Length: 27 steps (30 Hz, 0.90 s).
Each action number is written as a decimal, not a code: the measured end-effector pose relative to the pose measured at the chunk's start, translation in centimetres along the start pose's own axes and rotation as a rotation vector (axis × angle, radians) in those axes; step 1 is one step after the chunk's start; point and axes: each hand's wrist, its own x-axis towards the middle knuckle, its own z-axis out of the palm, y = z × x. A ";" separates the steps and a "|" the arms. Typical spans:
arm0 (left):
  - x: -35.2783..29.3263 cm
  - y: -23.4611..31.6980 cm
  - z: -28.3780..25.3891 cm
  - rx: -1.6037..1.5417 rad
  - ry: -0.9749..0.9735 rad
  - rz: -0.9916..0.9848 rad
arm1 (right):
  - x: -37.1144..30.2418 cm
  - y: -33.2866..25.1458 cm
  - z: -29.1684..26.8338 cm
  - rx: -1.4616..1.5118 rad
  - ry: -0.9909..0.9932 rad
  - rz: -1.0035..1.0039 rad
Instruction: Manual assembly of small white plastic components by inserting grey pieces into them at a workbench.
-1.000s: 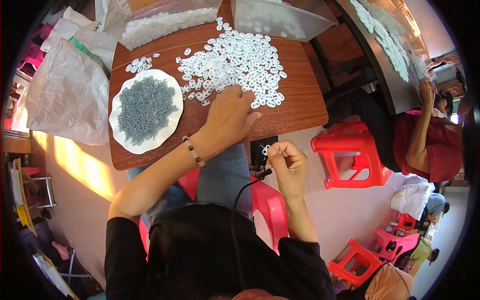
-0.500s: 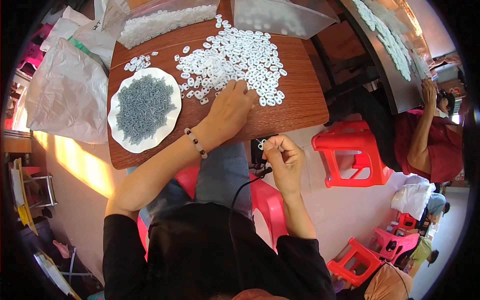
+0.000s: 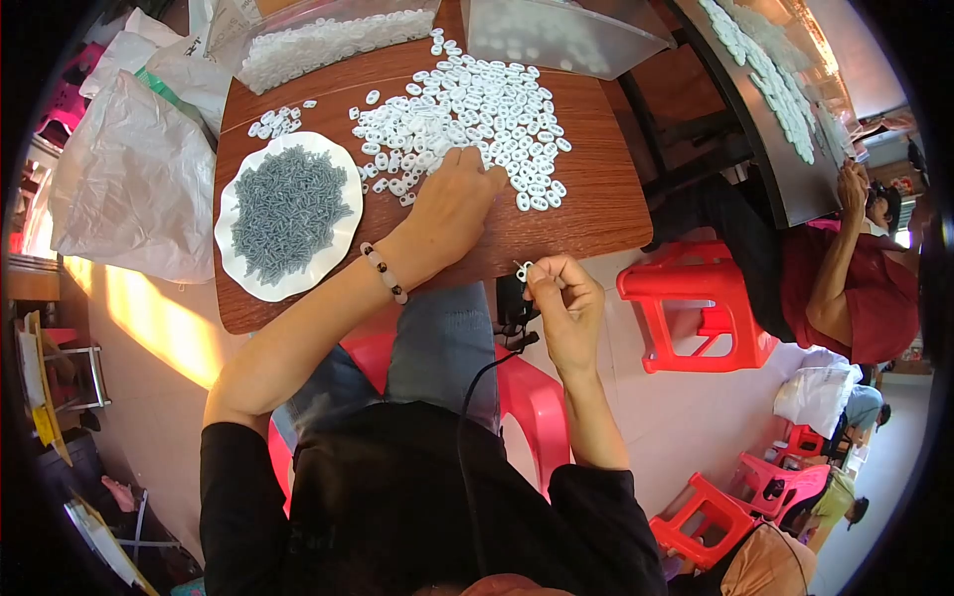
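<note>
My left hand (image 3: 452, 214), wearing a beaded bracelet, reaches over the table to the near edge of a pile of small white oval plastic pieces with two holes (image 3: 507, 114). Its fingers are bent and close together among the pieces; whatever they hold is hidden. Just off the table's near edge, my right hand (image 3: 568, 313) pinches one white two-hole piece (image 3: 523, 270) between thumb and forefinger. To the left sits a white scalloped plate (image 3: 229, 263) heaped with small grey pin-like parts (image 3: 288, 214).
The brown wooden table (image 3: 596, 223) also carries a small group of white pieces (image 3: 274, 123) and two clear bins, one (image 3: 338, 50) full of pieces. A red stool (image 3: 686, 308) stands right, near a co-worker's arm (image 3: 835, 268). White plastic bags (image 3: 134, 189) lie left.
My left hand has shifted slightly up and left at the edge of the pile. My right hand has risen slightly, still pinching the white piece, which now shows more clearly.
</note>
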 end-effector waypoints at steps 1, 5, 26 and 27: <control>-0.1 -0.1 -0.1 -0.009 0.025 0.018 | 0.2 0.0 0.1 -0.010 0.012 -0.002; -0.5 -0.1 -0.8 -0.093 0.004 0.000 | 0.7 0.1 0.1 -0.029 0.037 -0.008; -8.6 1.7 -7.5 -1.781 -0.198 -0.942 | 0.3 -2.8 3.5 0.217 -0.273 0.080; -8.7 1.8 -7.5 -1.765 -0.184 -0.936 | 0.3 -2.9 3.6 0.215 -0.273 0.080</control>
